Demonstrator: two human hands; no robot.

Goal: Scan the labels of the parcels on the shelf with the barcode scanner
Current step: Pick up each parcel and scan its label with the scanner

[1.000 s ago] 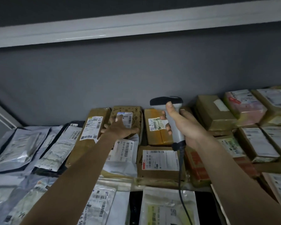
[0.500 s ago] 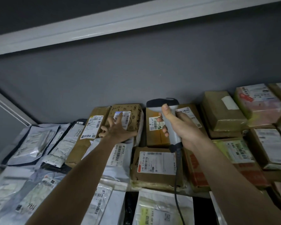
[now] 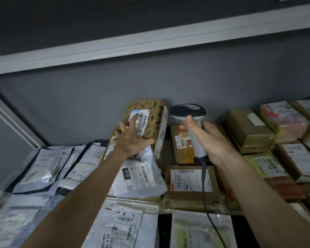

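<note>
The white poly mailer [image 3: 138, 178] at centre bears "010" on a black patch; the near clear bag [image 3: 118, 228] seemingly reads "45-6".

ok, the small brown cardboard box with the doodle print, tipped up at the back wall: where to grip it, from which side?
Grip the small brown doodle-print cardboard box by its lower near edge, coming from the front-left. It stands tilted with its white label facing out, so a low hold keeps the barcode clear. The left hand holds it there already, though its fingers spread over part of the label.
</note>
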